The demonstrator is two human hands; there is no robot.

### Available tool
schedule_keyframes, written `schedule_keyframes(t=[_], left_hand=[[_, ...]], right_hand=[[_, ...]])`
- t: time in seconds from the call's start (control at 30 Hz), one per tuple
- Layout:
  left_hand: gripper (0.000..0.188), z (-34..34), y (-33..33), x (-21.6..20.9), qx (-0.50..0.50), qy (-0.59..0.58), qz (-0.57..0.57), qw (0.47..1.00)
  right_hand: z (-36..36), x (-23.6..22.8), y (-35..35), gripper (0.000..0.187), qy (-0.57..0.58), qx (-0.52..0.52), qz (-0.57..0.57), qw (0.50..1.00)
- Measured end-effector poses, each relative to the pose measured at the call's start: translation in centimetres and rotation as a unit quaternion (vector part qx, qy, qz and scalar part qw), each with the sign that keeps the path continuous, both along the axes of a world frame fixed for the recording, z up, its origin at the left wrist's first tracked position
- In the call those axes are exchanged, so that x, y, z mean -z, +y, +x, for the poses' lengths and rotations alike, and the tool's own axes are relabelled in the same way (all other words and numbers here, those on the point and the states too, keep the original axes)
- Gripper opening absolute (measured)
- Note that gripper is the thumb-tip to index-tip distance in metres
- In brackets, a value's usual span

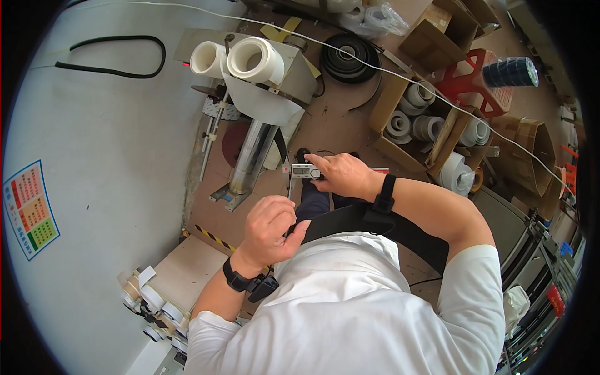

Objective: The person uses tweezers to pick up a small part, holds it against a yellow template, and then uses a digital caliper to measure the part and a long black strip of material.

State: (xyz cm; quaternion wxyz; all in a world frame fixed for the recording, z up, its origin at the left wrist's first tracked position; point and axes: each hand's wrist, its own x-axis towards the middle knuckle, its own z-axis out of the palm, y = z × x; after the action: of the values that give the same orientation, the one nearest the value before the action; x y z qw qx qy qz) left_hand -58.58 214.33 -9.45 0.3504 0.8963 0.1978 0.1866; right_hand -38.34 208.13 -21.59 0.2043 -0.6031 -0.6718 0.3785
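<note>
My right hand (345, 174) is closed on a digital caliper (305, 170) with a small grey display, held out in front of my body. The caliper's jaws point down at its left end, and its beam shows again past the right side of my hand. Lower and to the left, my left hand (270, 230) has its fingers curled, with the thumb against the end of a wide black strip (334, 222). This strip runs across my front and beneath my right forearm, then bends down at the right. Part of the left grip is hidden by the fingers.
A machine with white rolls (255, 60) and a metal roller (253, 156) stands ahead left. A black coil (349, 58) lies on the floor beyond. Cardboard boxes (400, 147) of rolls and a red stool (475, 81) are at the right. A white cable (431, 90) crosses the view.
</note>
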Motion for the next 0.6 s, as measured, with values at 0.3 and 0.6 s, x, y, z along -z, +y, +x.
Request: schedule_keyframes(t=[0.3,0.6], left_hand=[[0.023,-0.17,0.35,-0.21,-0.002,0.001,0.004,1.0],[0.024,-0.31,0.46,-0.13,0.004,0.004,0.003,1.0]], right_hand=[[0.04,-0.14,-0.59,0.066,0.002,-0.037,0.042,0.998],[-0.12,0.11,-0.47,0.073,-0.011,-0.04,0.032,0.999]])
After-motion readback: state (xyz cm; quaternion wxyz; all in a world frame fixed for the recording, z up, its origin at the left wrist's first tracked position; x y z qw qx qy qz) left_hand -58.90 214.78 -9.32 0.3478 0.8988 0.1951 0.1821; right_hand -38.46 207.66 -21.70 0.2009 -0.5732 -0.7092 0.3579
